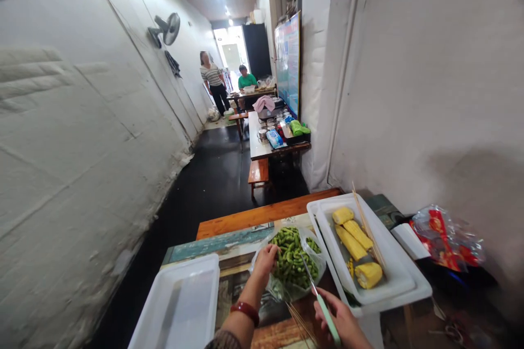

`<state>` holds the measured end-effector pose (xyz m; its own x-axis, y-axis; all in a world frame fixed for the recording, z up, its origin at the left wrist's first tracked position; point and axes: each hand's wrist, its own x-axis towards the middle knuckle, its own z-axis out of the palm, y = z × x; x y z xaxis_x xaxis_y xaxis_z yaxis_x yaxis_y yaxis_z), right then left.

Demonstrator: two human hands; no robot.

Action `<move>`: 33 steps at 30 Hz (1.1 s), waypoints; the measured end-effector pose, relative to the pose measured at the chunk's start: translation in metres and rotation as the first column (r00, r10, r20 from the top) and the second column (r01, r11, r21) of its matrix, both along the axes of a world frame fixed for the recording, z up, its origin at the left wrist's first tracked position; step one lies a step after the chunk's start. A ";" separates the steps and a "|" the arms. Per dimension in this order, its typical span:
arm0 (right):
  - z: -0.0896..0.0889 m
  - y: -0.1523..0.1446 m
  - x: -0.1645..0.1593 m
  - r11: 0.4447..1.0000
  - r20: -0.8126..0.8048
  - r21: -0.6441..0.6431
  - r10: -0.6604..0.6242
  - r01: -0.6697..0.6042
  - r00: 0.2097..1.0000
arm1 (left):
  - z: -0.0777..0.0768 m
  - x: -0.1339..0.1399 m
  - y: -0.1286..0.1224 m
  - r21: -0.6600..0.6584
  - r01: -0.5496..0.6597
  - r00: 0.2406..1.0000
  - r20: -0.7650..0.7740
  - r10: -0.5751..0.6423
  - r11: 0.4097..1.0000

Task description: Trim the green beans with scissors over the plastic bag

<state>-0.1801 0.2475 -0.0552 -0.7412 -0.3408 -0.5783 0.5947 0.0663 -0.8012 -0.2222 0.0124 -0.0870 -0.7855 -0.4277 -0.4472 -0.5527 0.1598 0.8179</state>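
Observation:
Green bean pods (292,253) fill a clear plastic bag (265,282) that lies open on the table before me. My left hand (266,262), with a dark red bangle at its wrist, has its fingers pinched together at the bag's left side. Whatever sits between those fingertips is too small to make out. In my right hand (333,313) is a knife (326,316) with a pale green handle, its narrow blade pointing up over the pods. Just right of the bag, a white tray (403,289) holds several pieces of corn (352,242) and some thin wooden skewers (366,218).
On the left stands another white tray (180,300). More skewers (298,319) lie below the bag. Red and clear packaging (448,240) is at the far right. Beyond are a bench (262,212), a second table (258,147) and two people (212,79) near the doorway.

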 end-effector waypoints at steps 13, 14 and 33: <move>0.019 0.019 0.009 0.981 0.019 -0.180 -0.065 0.068 0.998 | 0.038 0.052 0.017 0.519 -0.083 0.989 -0.065 0.136 0.851; 0.017 0.022 0.008 0.981 0.024 -0.179 -0.074 0.078 0.997 | 0.037 0.053 0.017 0.537 -0.083 0.989 -0.060 0.137 0.840; 0.019 0.034 -0.004 0.978 0.026 -0.119 -0.167 0.169 0.986 | 0.006 -0.015 0.052 -0.126 0.271 0.963 0.021 -0.270 0.954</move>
<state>-0.1839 0.2818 -0.0361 -0.7850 -0.2795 -0.5529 0.6018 -0.1319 -0.7877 -0.2370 0.0639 -0.0814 -0.8780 -0.2526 -0.4067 -0.4777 0.4055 0.7794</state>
